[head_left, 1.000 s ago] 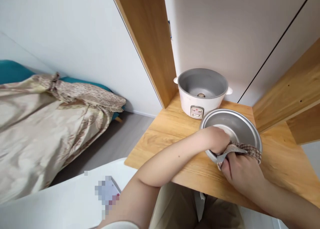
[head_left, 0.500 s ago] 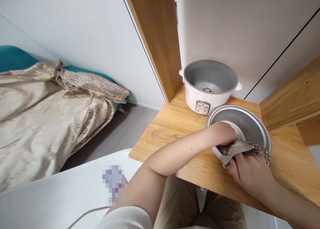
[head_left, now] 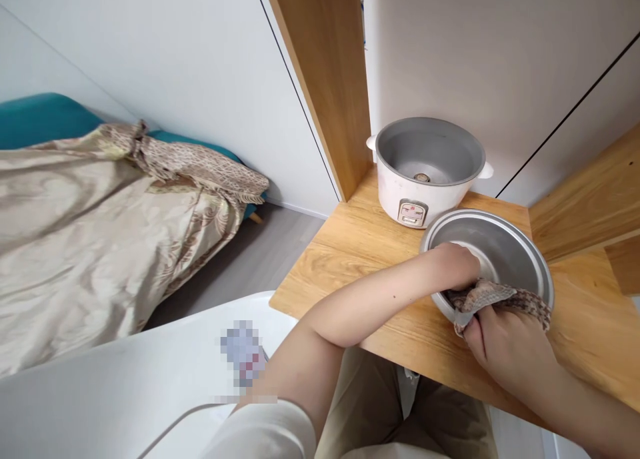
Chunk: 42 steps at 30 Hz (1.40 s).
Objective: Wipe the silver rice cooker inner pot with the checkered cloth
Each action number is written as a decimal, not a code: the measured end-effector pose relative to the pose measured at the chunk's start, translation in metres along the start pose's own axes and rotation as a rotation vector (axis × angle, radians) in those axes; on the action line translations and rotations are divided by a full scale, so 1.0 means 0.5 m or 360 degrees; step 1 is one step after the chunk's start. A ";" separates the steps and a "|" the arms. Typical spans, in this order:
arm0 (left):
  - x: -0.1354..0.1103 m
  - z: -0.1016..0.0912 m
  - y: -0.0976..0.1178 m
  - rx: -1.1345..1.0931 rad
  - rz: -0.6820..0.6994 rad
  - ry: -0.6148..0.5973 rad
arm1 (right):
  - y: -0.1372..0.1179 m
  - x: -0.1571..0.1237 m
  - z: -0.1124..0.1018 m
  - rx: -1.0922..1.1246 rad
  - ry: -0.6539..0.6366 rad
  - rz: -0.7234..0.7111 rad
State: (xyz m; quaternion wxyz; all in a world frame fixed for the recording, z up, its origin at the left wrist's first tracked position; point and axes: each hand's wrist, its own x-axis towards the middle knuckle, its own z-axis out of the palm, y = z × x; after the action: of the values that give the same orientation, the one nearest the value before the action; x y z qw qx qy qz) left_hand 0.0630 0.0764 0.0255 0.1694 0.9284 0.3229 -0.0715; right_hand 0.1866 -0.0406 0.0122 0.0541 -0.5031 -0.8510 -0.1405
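A grey metal inner pot (head_left: pixel 520 245) of a rice cooker sits on the wooden tabletop, its mouth tilted towards me. My left hand (head_left: pixel 457 265) reaches down inside it; its fingers are hidden behind the wrist and a cloth. The brown patterned cloth (head_left: pixel 485 297) is bunched over the near rim, partly in the pot. My right hand (head_left: pixel 510 345) grips this cloth at the rim, thumb towards the left and fingertips covered. Just behind the pot stands the white rice cooker body (head_left: pixel 395 185), open at the top with a grey interior.
A wooden post (head_left: pixel 325 79) and a wall rise behind the wooden table (head_left: pixel 320 265). At its left is a white surface (head_left: pixel 125 392) with a cord and a blurred-out item. Farther left lies a beige cover (head_left: pixel 100 225) over teal furniture. A wooden beam (head_left: pixel 590 192) stands at right.
The whole view has shifted slightly, so the table things sit a little farther right. Both hands keep nearly the same place at the pot and cloth.
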 end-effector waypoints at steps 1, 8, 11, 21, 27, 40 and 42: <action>-0.001 -0.001 0.002 0.0019 0.0006 -0.0012 | -0.007 -0.001 0.001 -0.0010 0.0005 0.0034; -0.004 -0.003 0.006 0.0021 -0.0016 0.0013 | -0.014 -0.001 0.000 0.0013 -0.0001 0.0031; -0.002 -0.001 0.005 0.0040 -0.0017 0.0008 | -0.009 0.000 -0.002 0.0008 -0.0043 0.0019; -0.009 -0.013 0.013 0.0083 -0.0040 0.0101 | -0.004 0.003 0.001 -0.0036 -0.0106 0.0044; -0.003 -0.017 0.022 0.0015 -0.0172 0.0147 | -0.003 0.002 0.001 -0.0042 -0.0059 0.0014; -0.008 -0.017 0.025 -0.0008 -0.0169 0.0145 | -0.005 0.003 -0.002 -0.0059 -0.0003 0.0013; -0.007 -0.016 0.026 -0.0011 -0.0169 0.0137 | -0.005 0.003 -0.001 -0.0055 -0.0005 0.0012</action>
State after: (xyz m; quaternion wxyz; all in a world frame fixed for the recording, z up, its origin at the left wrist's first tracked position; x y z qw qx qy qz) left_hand 0.0688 0.0677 0.0371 0.1545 0.9116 0.3788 -0.0394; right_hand 0.1837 -0.0404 0.0129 0.0444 -0.5073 -0.8467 -0.1541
